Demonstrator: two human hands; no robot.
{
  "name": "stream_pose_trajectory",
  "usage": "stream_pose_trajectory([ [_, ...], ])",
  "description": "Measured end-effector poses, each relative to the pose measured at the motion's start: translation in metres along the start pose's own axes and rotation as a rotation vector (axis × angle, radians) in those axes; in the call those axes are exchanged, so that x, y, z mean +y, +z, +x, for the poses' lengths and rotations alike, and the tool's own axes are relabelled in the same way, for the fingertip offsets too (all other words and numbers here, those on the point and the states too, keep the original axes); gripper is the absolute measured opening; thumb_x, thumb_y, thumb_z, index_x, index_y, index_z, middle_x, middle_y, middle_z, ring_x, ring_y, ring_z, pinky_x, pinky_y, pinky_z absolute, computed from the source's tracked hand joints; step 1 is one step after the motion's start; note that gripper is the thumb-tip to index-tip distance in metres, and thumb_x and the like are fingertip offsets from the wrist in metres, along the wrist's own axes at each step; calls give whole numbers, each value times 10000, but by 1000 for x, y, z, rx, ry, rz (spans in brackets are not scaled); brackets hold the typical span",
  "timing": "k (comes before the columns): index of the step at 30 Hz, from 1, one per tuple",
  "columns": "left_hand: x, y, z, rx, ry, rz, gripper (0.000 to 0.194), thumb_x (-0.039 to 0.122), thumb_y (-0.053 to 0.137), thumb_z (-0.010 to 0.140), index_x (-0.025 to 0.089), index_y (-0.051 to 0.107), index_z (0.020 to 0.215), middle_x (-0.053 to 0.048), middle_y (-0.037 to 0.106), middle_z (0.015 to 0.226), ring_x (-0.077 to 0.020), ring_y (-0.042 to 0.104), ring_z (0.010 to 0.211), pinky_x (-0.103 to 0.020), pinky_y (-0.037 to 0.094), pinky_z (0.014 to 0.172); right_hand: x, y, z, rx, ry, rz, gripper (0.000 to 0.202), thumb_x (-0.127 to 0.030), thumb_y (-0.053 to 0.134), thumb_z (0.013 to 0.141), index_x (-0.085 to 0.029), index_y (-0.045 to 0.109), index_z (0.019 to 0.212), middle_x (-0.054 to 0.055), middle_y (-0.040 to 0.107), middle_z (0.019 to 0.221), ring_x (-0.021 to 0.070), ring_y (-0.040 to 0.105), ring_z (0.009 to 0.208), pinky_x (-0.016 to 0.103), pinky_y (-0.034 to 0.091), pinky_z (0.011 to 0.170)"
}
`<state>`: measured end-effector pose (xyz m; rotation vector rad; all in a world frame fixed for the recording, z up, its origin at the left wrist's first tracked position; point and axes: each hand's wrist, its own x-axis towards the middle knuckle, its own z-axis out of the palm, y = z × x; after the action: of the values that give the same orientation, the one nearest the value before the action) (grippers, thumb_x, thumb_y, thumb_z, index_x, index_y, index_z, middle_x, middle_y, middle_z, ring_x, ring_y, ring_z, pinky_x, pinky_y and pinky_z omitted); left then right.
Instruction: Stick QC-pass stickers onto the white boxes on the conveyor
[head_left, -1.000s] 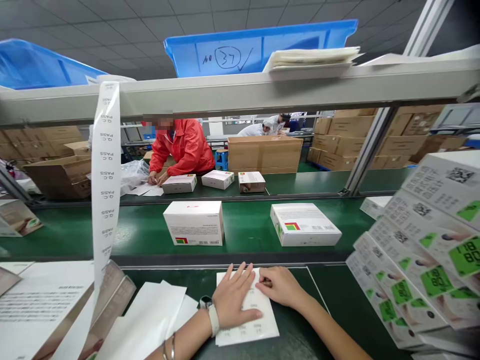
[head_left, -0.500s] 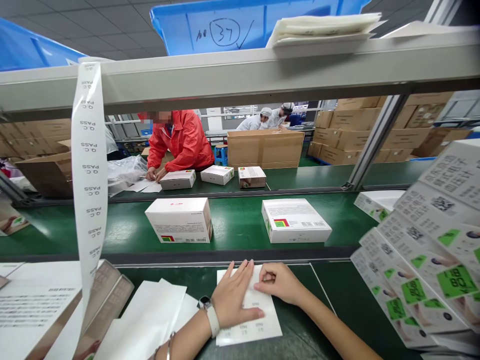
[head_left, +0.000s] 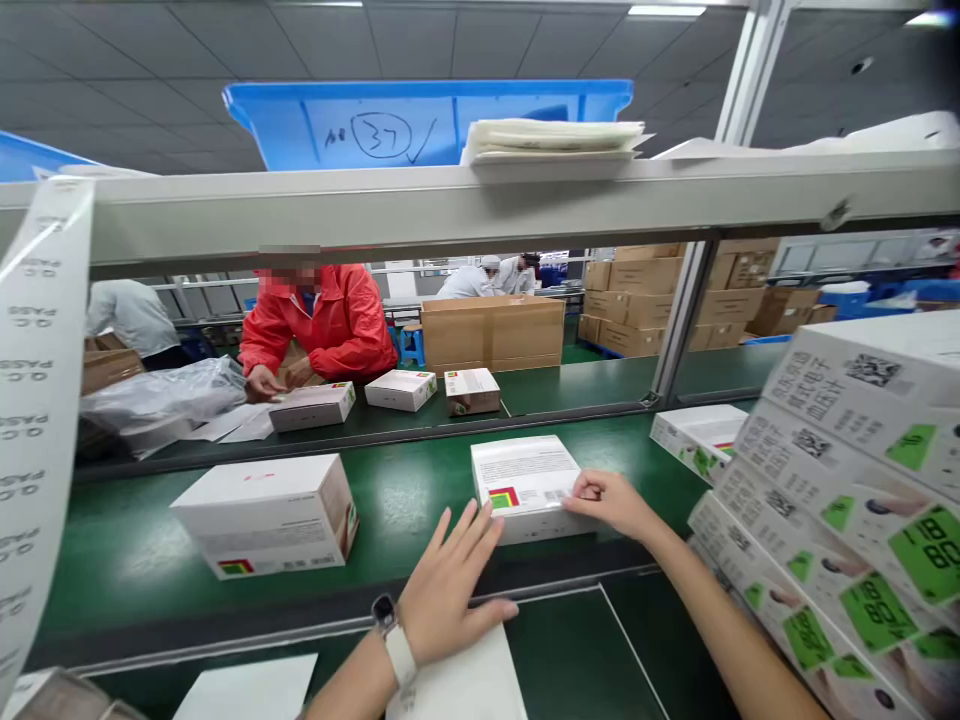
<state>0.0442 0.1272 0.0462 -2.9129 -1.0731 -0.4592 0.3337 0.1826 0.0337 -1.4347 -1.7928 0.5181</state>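
My right hand (head_left: 615, 502), fingers pinched, is at the near right corner of a flat white printed box (head_left: 525, 468) on the green belt. Whatever lies between its fingertips is too small to make out. My left hand (head_left: 454, 590) is spread open, wearing a watch on the wrist, and hovers between that box and me. Partly under the left wrist is a white sheet (head_left: 487, 685) on the near green surface. A taller white box (head_left: 262, 520) stands on the belt to the left.
Stacked printed boxes (head_left: 840, 520) rise at the right. A strip of Q.C. PASS labels (head_left: 30, 400) hangs at the left from the overhead beam (head_left: 375, 210). Across the belt, a person in a red jacket (head_left: 322, 325) handles a box (head_left: 313, 406).
My right hand has left the label sheet and reached forward to the flat box. My left hand has lifted off the sheet's middle. The view has tilted up and turned right.
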Motion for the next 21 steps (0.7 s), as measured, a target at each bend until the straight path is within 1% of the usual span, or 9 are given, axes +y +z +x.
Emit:
stream_pose_trajectory([
  [2, -10, 1, 25, 2, 45, 22, 690, 561, 345, 812, 223, 87, 1354, -45, 146, 1402, -268, 100, 1273, -512, 129, 1004, 2, 9, 9, -46, -32, -30, 297, -469, 614, 585, -181, 554, 554, -48, 432, 458, 104, 400, 478, 222, 320, 493],
  [4, -18, 8, 45, -8, 80, 40, 676, 562, 357, 807, 233, 122, 1349, -46, 187, 1393, -266, 115, 1272, -513, 141, 1000, 2, 18, 16, -88, -60, -44, 300, -467, 601, 606, -178, 543, 554, -61, 397, 430, 94, 372, 458, 214, 304, 486],
  [7, -28, 21, 61, -20, 114, 72, 649, 561, 372, 801, 262, 164, 1338, -40, 239, 1378, -280, 142, 1264, -530, 155, 985, -4, 30, 23, -124, -83, -80, 295, -459, 595, 628, -177, 531, 569, -72, 381, 415, 84, 347, 437, 207, 286, 481],
  [10, -34, 30, 62, -27, 128, 108, 619, 545, 399, 796, 296, 198, 1326, -32, 266, 1368, -303, 171, 1253, -551, 160, 967, -14, 37, 24, -120, -127, -183, 293, -459, 588, 648, -179, 536, 576, -63, 440, 440, 87, 394, 457, 224, 301, 549],
  [12, -38, 32, 58, -35, 128, 122, 599, 527, 411, 799, 309, 211, 1320, -28, 270, 1367, -310, 189, 1245, -553, 166, 961, -21, 38, 24, -92, -172, -275, 284, -456, 583, 659, -185, 546, 582, -45, 498, 489, 111, 456, 531, 250, 302, 626],
  [14, -42, 32, 53, -44, 118, 123, 576, 502, 416, 807, 320, 217, 1316, -18, 270, 1368, -308, 210, 1238, -545, 181, 957, -23, 34, 23, -46, -192, -374, 260, -442, 587, 662, -193, 556, 596, -21, 540, 551, 142, 489, 615, 270, 289, 664],
  [16, -47, 30, 49, -48, 106, 117, 559, 471, 434, 810, 339, 223, 1310, 2, 274, 1366, -306, 231, 1228, -536, 201, 951, -21, 26, 23, 23, -166, -459, 238, -425, 578, 674, -199, 555, 605, -6, 552, 574, 161, 490, 642, 277, 280, 661],
  [18, -50, 28, 49, -45, 91, 112, 554, 430, 467, 803, 364, 233, 1300, 18, 289, 1358, -306, 277, 1202, -527, 235, 934, -16, 19, 24, 109, -114, -493, 249, -429, 547, 700, -202, 538, 600, -5, 540, 551, 166, 483, 627, 277, 280, 645],
  [21, -52, 28, 53, -28, 58, 125, 531, 371, 498, 796, 400, 272, 1276, 17, 318, 1343, -316, 341, 1153, -524, 277, 896, -11, 23, 24, 179, -73, -424, 288, -458, 508, 716, -203, 516, 585, -17, 506, 514, 159, 475, 589, 264, 288, 608],
])
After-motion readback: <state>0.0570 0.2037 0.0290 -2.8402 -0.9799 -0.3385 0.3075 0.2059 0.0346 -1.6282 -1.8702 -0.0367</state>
